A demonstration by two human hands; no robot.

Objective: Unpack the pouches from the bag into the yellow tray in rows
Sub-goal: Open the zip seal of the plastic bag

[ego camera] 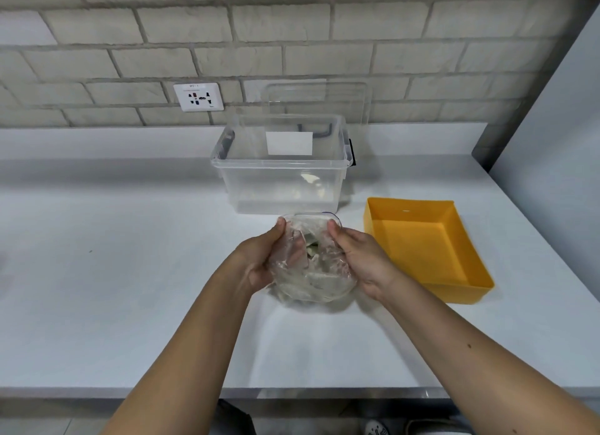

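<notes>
Clear plastic bag (311, 265) sits on the white counter (130, 256), centre front, w/ pale pouches (316, 277) bunched inside; count unclear thru the crinkled film. Left hand (264, 256) and right hand (360, 259) each grip one side of the bag's mouth, thumbs at the top edge, which faces up and away from the person. Yellow tray (425, 249) lies just right of the bag, nothing in it, nearer the right hand, long axis running away. Clear storage box (282, 168) stands behind, lid propped vs. the brick wall.

Pouches (319, 276) in bag (306, 228) blurred thru plastic — count unclear; fingers (293, 256) partly hidden behind it.
</notes>
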